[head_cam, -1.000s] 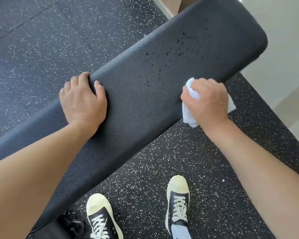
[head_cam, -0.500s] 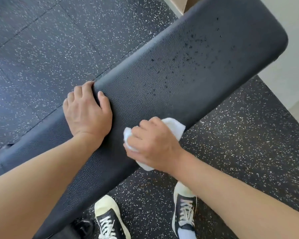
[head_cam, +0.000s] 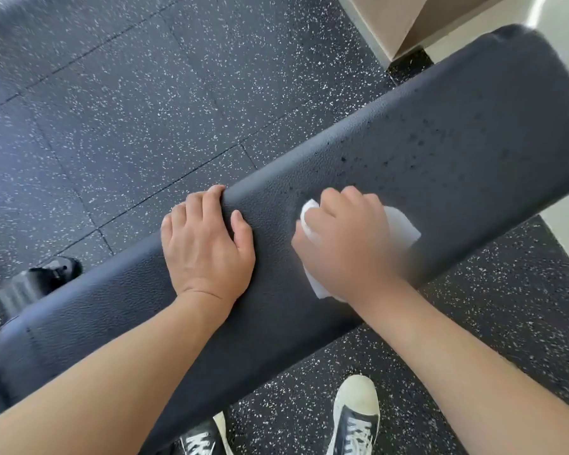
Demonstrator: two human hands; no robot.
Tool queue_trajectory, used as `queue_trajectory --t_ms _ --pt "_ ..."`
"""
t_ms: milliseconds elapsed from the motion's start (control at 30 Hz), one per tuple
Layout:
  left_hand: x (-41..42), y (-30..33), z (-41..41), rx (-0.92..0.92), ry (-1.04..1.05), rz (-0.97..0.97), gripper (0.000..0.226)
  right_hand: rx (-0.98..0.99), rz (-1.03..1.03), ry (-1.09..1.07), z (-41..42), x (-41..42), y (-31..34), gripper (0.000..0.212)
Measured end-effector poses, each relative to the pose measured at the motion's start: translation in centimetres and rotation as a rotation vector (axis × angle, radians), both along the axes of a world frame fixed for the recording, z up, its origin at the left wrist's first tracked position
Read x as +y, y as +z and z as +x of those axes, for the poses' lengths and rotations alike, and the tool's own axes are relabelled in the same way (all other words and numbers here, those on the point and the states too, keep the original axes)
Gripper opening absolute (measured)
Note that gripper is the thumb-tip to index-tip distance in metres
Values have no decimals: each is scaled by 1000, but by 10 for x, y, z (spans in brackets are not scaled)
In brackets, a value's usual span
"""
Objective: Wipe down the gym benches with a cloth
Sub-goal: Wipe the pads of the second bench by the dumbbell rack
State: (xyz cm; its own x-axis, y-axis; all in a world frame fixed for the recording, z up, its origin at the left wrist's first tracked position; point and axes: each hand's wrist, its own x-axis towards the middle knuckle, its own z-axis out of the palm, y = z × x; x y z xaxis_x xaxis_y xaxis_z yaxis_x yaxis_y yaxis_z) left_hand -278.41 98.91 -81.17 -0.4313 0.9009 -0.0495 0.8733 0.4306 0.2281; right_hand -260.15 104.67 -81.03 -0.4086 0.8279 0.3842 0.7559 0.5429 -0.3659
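A long black padded gym bench [head_cam: 440, 152] runs diagonally from lower left to upper right. Dark wet droplets speckle its right half. My left hand [head_cam: 204, 244] rests on the pad's middle, its fingers curled over the far edge. My right hand [head_cam: 342, 244] grips a crumpled white cloth [head_cam: 403, 226] and presses it onto the pad just right of my left hand. Most of the cloth is hidden under my right hand.
Black rubber floor tiles with white speckles [head_cam: 112, 126] surround the bench. A bench foot with a wheel [head_cam: 37, 282] shows at the left. My two black-and-white sneakers [head_cam: 355, 418] stand at the near side. A beige wall corner [head_cam: 391, 24] rises at the top right.
My right hand swept the cloth from the near edge on the right toward my left hand, then up onto the pad's top. My left hand kept its hold on the far edge.
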Motion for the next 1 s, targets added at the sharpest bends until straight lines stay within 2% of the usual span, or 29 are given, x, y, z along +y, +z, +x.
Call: queue_trajectory --t_ms 133,233,400,600,700,867,1000 --pt "1 2 1 3 -1 -16 52 -23 -59 -76 -64 65 7 30" --pt "1 1 0 14 -4 -21 53 -22 -74 -96 -88 82 5 29" --pt "0 0 0 17 -9 -23 52 50 -3 -50 -38 23 1 39" --pt "0 0 0 8 -12 -28 53 -31 11 -6 44 -62 -4 44" --pt "0 1 1 5 -13 -33 53 -32 42 -54 30 -39 -4 44" --pt "0 1 1 11 -16 -41 53 -17 21 -275 -32 53 1 38" --pt "1 2 2 13 -10 -56 55 -39 -67 -227 -67 66 7 30"
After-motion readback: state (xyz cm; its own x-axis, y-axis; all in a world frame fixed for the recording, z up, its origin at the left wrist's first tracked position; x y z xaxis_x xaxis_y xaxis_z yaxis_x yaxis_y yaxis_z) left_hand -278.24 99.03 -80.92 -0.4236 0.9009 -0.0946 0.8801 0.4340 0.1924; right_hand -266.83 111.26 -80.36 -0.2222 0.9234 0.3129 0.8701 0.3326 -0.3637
